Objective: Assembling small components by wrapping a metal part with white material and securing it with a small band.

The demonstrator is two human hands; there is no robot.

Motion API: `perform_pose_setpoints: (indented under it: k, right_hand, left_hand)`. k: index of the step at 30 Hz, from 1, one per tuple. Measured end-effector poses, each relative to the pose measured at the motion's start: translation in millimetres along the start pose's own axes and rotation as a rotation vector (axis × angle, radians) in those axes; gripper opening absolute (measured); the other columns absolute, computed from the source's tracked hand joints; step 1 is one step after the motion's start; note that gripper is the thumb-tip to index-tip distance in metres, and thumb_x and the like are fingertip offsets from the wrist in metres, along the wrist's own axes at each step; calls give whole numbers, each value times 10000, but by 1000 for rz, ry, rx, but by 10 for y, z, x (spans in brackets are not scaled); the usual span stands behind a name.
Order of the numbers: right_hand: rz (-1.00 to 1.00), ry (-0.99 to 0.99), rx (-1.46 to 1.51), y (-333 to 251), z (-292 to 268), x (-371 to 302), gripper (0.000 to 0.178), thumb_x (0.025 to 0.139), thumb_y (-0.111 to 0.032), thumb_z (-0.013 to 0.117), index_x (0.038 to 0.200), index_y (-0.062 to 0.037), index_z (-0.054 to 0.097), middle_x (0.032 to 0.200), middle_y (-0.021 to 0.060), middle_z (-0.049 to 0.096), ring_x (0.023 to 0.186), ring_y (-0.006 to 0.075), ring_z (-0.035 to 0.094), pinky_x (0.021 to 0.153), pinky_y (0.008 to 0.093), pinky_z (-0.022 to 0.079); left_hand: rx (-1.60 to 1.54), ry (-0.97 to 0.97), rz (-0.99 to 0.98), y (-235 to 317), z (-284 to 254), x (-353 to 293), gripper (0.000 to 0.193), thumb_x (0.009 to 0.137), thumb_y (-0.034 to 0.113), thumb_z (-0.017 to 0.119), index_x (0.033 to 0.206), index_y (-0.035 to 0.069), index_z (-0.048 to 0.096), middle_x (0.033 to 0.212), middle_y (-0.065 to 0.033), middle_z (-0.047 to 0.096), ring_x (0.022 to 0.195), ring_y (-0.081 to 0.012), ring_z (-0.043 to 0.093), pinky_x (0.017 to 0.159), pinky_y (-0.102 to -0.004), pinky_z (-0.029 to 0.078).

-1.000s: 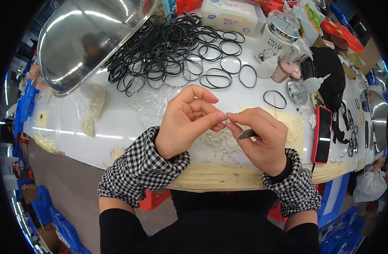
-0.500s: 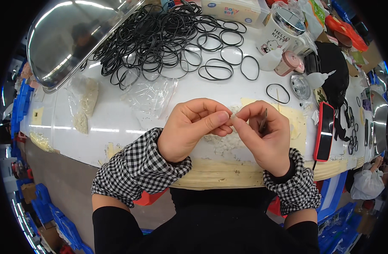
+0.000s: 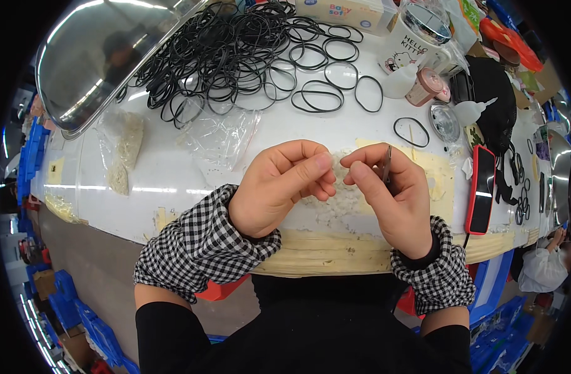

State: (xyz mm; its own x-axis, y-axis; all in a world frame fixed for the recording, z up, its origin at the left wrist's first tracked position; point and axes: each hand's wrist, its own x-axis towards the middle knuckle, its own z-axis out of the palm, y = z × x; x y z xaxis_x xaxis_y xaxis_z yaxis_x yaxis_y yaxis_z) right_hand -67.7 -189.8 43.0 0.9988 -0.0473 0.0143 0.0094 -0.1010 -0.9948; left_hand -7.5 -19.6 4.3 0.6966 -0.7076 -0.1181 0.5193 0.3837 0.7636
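We list first the left hand [image 3: 270,187], its thumb lying along the curled forefinger; the fingertips mask the spot where they meet, so we cannot tell whether they are closed on a piece. Item two, the right hand [image 3: 402,202]: thumb and forefinger slightly parted, the other fingers curled around a slim dark metal tool [image 3: 387,163], of which we see a short upper length, the rest covered by the hand; we cannot make out its kind. The two hands face each other, fingertips near but apart, above a loose heap of whitish pieces [image 3: 336,212] on the white counter [image 3: 164,168]; the heap is partly covered by the hands, and its single pieces are too small to tell. To the left we record a clear bag of pale pieces [image 3: 128,146], contents blurred by the film, and a crumpled clear bag [image 3: 220,137] nearer the middle. Beyond lies a tangled pile of black rings [image 3: 217,59], too overlapped to count, with a metal bowl [image 3: 104,59] beside it, cut off at the upper edge. Right side: one loose black ring [image 3: 411,132], a red-cased phone [image 3: 481,190] with a dark screen, and a white mug [image 3: 405,53], partly hidden by plastic film.
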Motion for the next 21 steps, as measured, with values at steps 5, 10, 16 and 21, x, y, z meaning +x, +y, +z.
perform_pose_setpoints:
  k: [5,10,16,21]
  right_hand:
    - [29,-44,-18,-38,-34,-6,161,899,-70,559,1001,46,604,792,9,608,725,24,516,632,171,403]
    - [19,-69,31,-88,-26,-13,203,908,-67,542,1062,52,598,856,42,639,776,61,575,686,177,436]
    - [-113,-68,-92,6,-38,-5,169,857,-23,597,1015,21,640,808,40,630,706,37,544,575,179,410]
    - [-227,12,-308,-29,6,0,176,797,16,637,965,-23,673,762,-5,582,563,9,402,479,164,283]
  left_hand:
    - [-147,-106,-50,-31,-107,33,208,956,195,494,1009,4,559,881,-42,606,801,-108,599,721,-219,486]
    - [-277,-194,-140,-52,-107,53,222,974,213,452,1022,17,545,884,-20,589,816,-93,579,747,-216,476]
    - [-69,-114,-57,-27,-63,31,206,963,199,480,1001,9,549,854,-27,589,808,-96,575,733,-217,472]
    - [42,-61,17,-46,-44,26,197,955,189,501,990,2,553,831,-37,588,792,-98,569,710,-217,466]
